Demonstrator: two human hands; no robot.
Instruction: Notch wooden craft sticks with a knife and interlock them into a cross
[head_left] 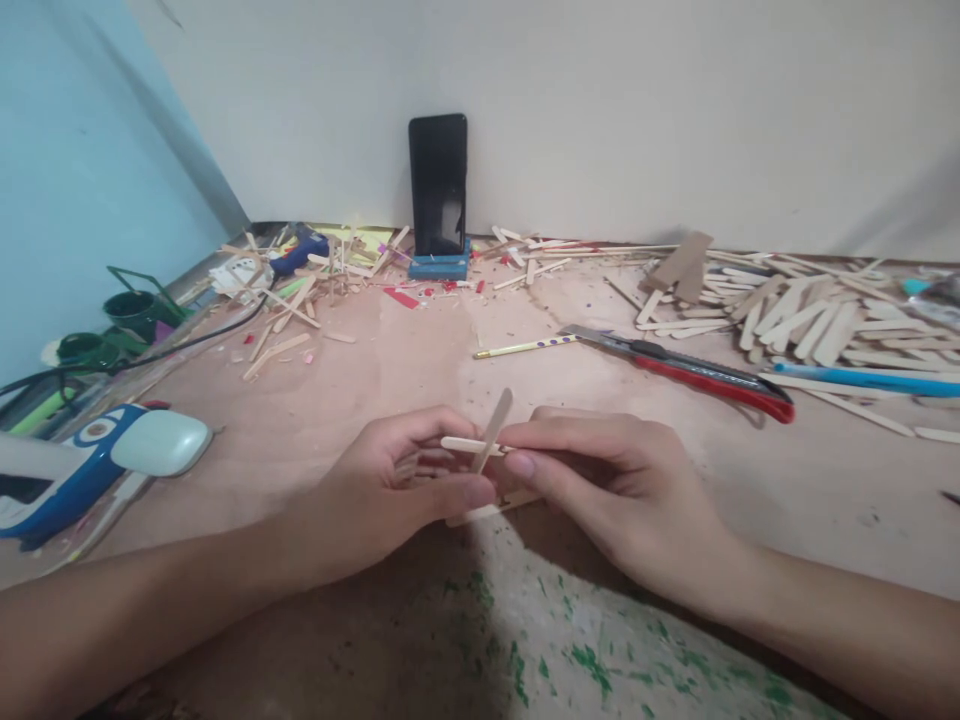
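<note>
My left hand (pixel 390 485) and my right hand (pixel 611 480) meet at the middle of the board, both pinching a small assembly of wooden craft sticks (pixel 487 440). One stick stands up at a slant between my fingertips. A thinner stick lies crosswise, held by my right thumb and forefinger. More sticks show under my fingers, partly hidden. Both hands rest low over the pinkish work board (pixel 375 370).
A red and black utility knife (pixel 690 375) and a yellow pencil (pixel 525 347) lie just beyond my hands. Loose sticks (pixel 795 320) pile up at the right, with a blue pen (pixel 862 380). A phone (pixel 438 185) stands at the wall. A glue gun (pixel 97 455) lies left.
</note>
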